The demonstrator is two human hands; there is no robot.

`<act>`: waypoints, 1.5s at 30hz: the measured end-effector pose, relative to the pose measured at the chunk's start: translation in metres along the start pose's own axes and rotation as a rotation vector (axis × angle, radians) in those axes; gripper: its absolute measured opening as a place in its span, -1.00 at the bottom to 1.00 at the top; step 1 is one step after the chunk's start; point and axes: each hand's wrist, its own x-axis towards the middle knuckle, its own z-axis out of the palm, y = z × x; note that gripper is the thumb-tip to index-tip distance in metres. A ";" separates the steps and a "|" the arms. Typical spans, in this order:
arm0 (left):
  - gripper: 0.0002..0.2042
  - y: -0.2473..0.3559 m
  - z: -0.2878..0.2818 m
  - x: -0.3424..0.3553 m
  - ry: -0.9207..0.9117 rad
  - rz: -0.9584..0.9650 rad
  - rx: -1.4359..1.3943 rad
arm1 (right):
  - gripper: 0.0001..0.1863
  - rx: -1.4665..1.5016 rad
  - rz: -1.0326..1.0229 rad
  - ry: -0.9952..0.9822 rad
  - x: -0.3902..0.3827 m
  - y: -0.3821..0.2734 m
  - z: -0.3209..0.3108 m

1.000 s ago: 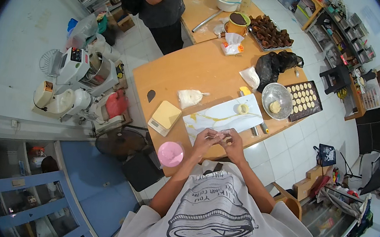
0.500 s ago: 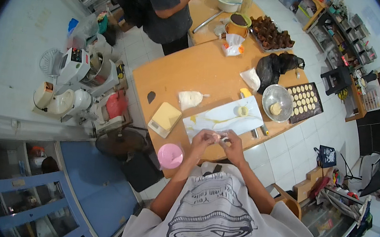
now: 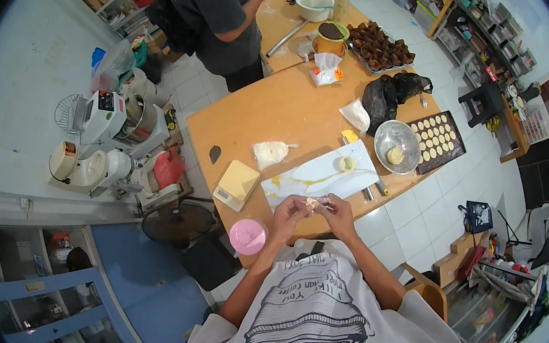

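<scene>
My left hand (image 3: pixel 290 211) and my right hand (image 3: pixel 337 216) meet above the near edge of a white marbled board (image 3: pixel 301 177). Between their fingertips they pinch a small pale piece of dough (image 3: pixel 312 203), partly hidden by the fingers. A pale yellow ring-shaped piece (image 3: pixel 346 163) rests on the board beyond my hands. To the right stands a metal bowl (image 3: pixel 387 134) with a lump of dough (image 3: pixel 395 155) inside. A dark baking tray (image 3: pixel 458 150) beside it carries rows of round, pale dough pieces.
Left of the board are a kitchen scale (image 3: pixel 237 184), a pink bowl (image 3: pixel 248 237) and a bag of white powder (image 3: pixel 272 154). A black plastic bag (image 3: pixel 381 106), a tissue pack (image 3: pixel 327 70) and a tray of brown-paper-cupped items (image 3: pixel 380 47) lie farther back. Another person (image 3: pixel 210 18) stands at far left.
The whole view has shifted slightly. My fingers have turned the pale dough piece a little, and it shows more clearly. The other person's hands hold something reddish now in view.
</scene>
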 end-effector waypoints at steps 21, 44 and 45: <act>-0.90 -0.042 -0.012 0.007 0.104 -0.155 -0.169 | -0.56 -0.517 -0.296 -0.158 -0.006 -0.021 -0.006; -0.92 -0.014 -0.025 0.014 0.193 -0.015 -0.111 | -0.82 -0.529 -0.376 -0.113 0.027 -0.023 0.019; -0.91 -0.014 -0.027 0.015 0.212 0.011 -0.086 | -0.79 -0.583 -0.386 -0.165 0.026 -0.020 0.016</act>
